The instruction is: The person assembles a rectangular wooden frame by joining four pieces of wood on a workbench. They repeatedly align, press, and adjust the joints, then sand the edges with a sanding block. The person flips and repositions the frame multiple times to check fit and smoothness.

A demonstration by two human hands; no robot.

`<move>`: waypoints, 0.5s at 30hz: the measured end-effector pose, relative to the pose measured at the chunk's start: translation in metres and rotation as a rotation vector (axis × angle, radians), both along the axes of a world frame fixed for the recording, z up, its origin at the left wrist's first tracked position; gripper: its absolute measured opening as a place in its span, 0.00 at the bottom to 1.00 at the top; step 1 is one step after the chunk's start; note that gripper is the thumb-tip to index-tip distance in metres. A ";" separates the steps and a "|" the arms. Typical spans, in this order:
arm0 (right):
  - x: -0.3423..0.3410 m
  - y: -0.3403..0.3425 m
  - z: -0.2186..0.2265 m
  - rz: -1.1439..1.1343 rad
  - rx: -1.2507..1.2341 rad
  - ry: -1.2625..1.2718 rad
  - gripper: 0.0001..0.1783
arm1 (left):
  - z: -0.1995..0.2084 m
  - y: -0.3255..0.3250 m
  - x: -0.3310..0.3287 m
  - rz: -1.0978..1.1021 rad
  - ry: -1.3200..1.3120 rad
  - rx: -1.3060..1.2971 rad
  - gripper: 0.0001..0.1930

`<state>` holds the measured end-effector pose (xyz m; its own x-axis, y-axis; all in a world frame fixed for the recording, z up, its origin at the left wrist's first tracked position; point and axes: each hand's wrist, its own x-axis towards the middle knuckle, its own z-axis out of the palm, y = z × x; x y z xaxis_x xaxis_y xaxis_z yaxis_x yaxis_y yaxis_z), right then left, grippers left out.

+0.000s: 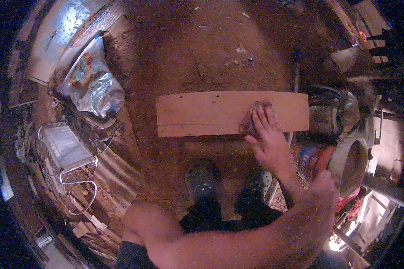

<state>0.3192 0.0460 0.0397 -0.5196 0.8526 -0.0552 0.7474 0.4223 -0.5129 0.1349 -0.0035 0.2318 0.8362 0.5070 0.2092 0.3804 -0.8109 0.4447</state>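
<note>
A long pale wooden board (197,114) lies crosswise in front of me, with small dark holes and a dark line along its near side. My right hand (268,132) rests on the board's right half, fingers stretched over a crumpled brown piece (248,124) pressed against the wood. Whether this piece is cloth or sandpaper I cannot tell. My left forearm crosses low in front of me to the right. My left hand (324,190) is by my right arm, its fingers mostly hidden; I cannot see anything held in it.
A blue and red bucket (312,161) and a round pale container (349,168) stand at the right, near a dark pot (323,120). To the left are a wire-framed rack (69,145), a crumpled plastic sheet (98,92) and corrugated sheeting (116,172). My shoes (202,177) are below the board.
</note>
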 end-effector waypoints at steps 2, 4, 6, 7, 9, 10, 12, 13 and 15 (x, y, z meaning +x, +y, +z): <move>0.008 0.002 -0.001 0.018 0.010 0.016 0.29 | -0.003 0.000 -0.001 -0.008 0.004 -0.015 0.18; 0.029 0.021 -0.001 -0.202 0.048 -0.045 0.29 | -0.002 0.000 -0.003 -0.004 -0.010 -0.033 0.17; 0.048 0.032 0.001 -0.317 0.086 -0.073 0.28 | 0.001 -0.001 -0.004 -0.004 -0.027 -0.051 0.16; 0.054 0.035 0.001 -0.342 0.082 -0.078 0.28 | 0.004 -0.001 -0.005 0.003 -0.036 -0.065 0.16; 0.054 0.036 0.001 -0.337 0.140 -0.104 0.28 | 0.005 0.002 -0.008 0.048 -0.065 -0.109 0.16; 0.048 0.033 0.000 -0.307 0.200 -0.124 0.28 | 0.002 0.003 -0.013 0.100 -0.086 -0.132 0.15; 0.029 0.027 0.001 -0.223 0.150 -0.153 0.29 | -0.021 0.014 -0.037 0.321 -0.129 -0.153 0.15; 0.016 0.023 0.003 -0.168 0.041 -0.161 0.29 | -0.044 0.021 -0.056 0.491 -0.141 -0.145 0.15; -0.018 0.016 0.004 -0.032 -0.080 -0.119 0.32 | -0.096 0.044 -0.090 0.793 -0.194 0.037 0.20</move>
<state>0.3016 0.0620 0.0438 -0.4783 0.8589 -0.1829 0.8173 0.3591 -0.4507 0.0452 0.0405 0.1360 0.1785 0.9227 0.3416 0.7663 -0.3481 0.5400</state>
